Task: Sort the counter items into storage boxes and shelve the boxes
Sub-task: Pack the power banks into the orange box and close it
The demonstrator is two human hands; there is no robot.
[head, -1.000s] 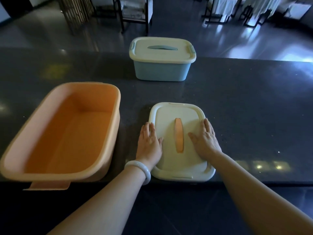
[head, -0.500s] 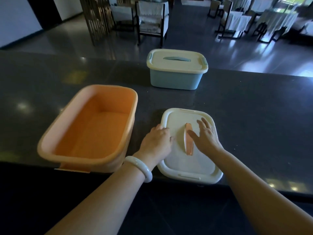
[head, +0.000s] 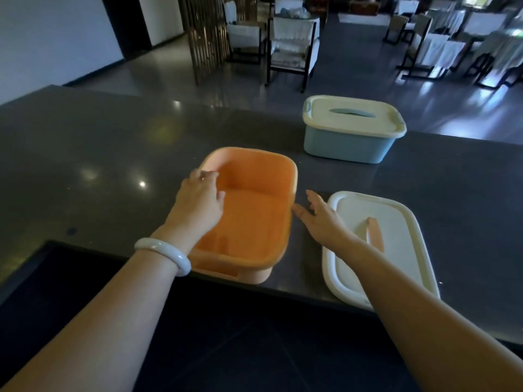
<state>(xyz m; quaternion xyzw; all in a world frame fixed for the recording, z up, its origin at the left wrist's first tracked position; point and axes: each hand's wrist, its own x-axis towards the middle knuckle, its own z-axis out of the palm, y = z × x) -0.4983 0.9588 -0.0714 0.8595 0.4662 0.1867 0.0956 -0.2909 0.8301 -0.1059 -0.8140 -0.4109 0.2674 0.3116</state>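
An empty orange storage box (head: 254, 219) stands open at the counter's near edge. My left hand (head: 198, 199) lies over its left rim, fingers curled down toward the rim near the far left corner; a real grip cannot be made out. My right hand (head: 319, 219) is flat with straight fingers beside the box's right wall, fingertips close to it. To the right lies the cream lid (head: 396, 250) with an orange handle, flat on the counter, partly under my right forearm. A blue box (head: 348, 142) with its cream lid on stands farther back.
The dark stone counter (head: 99, 154) stretches left and right; its near edge drops to a dark floor below me. Beyond the counter is a dining room with chairs (head: 291, 46) and covered tables (head: 452, 46).
Both hands left the cream lid and moved left to the orange box. My head turned left, so the boxes shifted right in the view.
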